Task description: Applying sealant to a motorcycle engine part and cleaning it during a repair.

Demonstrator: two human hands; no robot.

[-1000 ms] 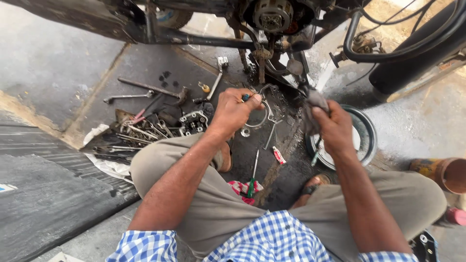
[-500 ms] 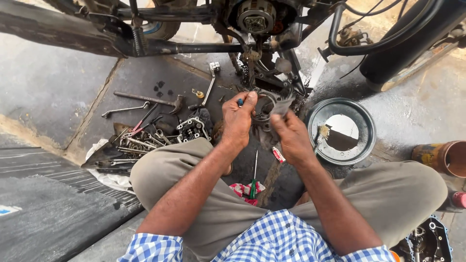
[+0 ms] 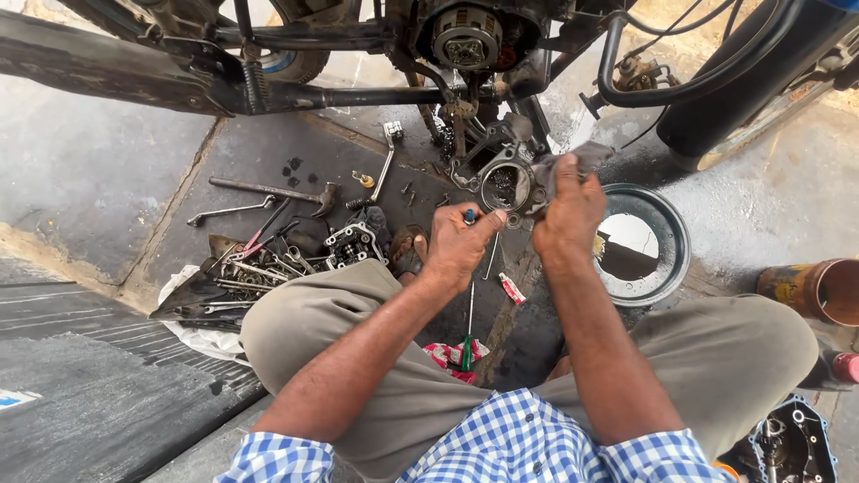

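Note:
My left hand (image 3: 458, 249) is closed around a blue-handled screwdriver (image 3: 469, 216) and rests against the near side of a round grey metal engine part (image 3: 504, 185). The part sits on the ground under the motorcycle engine (image 3: 465, 38). My right hand (image 3: 569, 219) grips a grey rag (image 3: 586, 159) and presses it against the right side of the same part. Both forearms reach forward over my knees. The screwdriver's shaft is hidden behind my fingers.
A round metal pan (image 3: 664, 234) lies right of my hands. To the left lie a hammer (image 3: 271, 190), a spanner (image 3: 228, 212), a finned engine block (image 3: 353, 243) and a pile of tools (image 3: 240, 279). A green-handled screwdriver (image 3: 466, 344) lies between my knees. An orange container (image 3: 816, 290) stands far right.
My right hand came in from the pan side with the rag to meet the left at the engine part, then slid up along its right side. The left hand stayed at the part.

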